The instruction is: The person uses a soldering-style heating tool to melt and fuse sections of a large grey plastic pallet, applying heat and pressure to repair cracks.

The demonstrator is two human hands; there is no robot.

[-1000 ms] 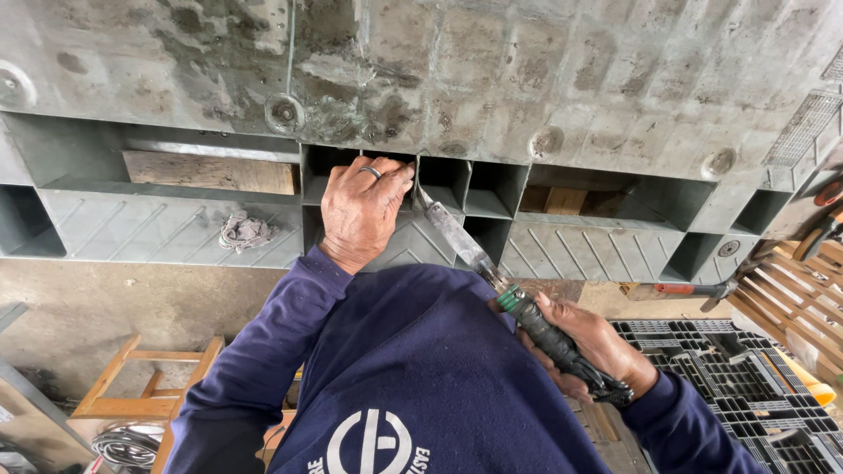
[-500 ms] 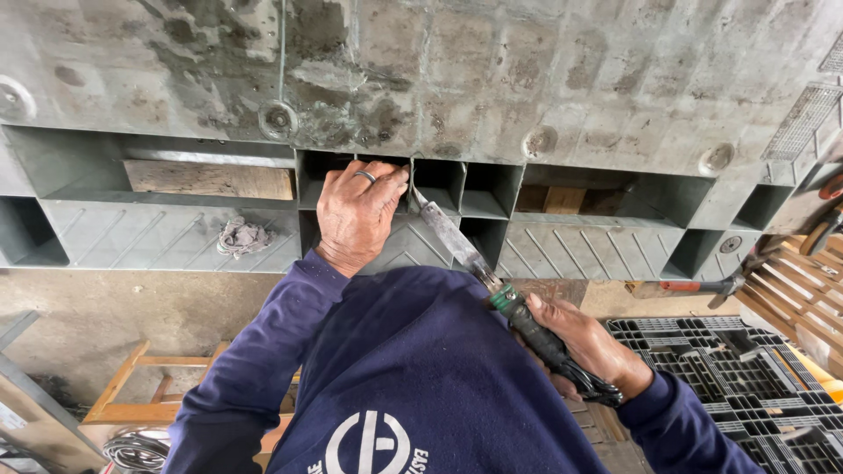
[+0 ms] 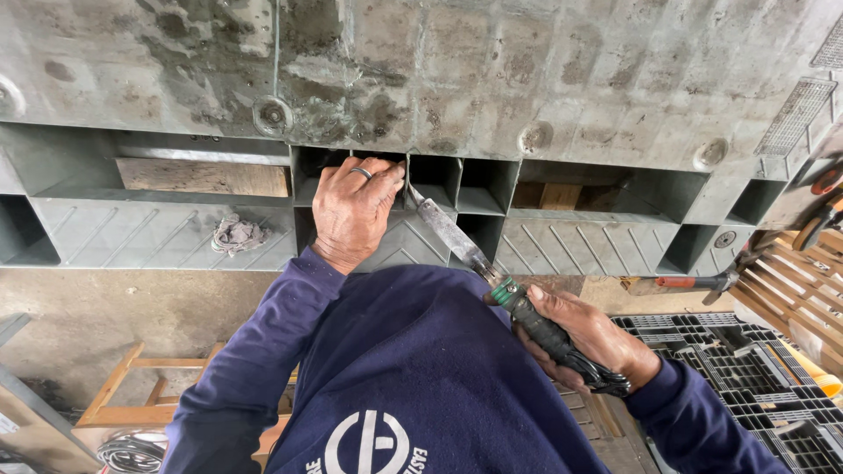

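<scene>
Gripping: right hand [image 3: 590,338] wraps chisel [image 3: 492,274] handle.
Axis: blade slants up-left to pallet [image 3: 544,79] cell.
Left hand [image 3: 353,211]: fingers hooked on pallet rib, beside tip.

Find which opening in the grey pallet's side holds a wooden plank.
The wide opening left of the left hand: a pale plank lies inside it.

Workshop yard — stacked plastic pallets [image 3: 755,369], hammer [image 3: 694,283], concrete floor [image 3: 132,316]
</scene>
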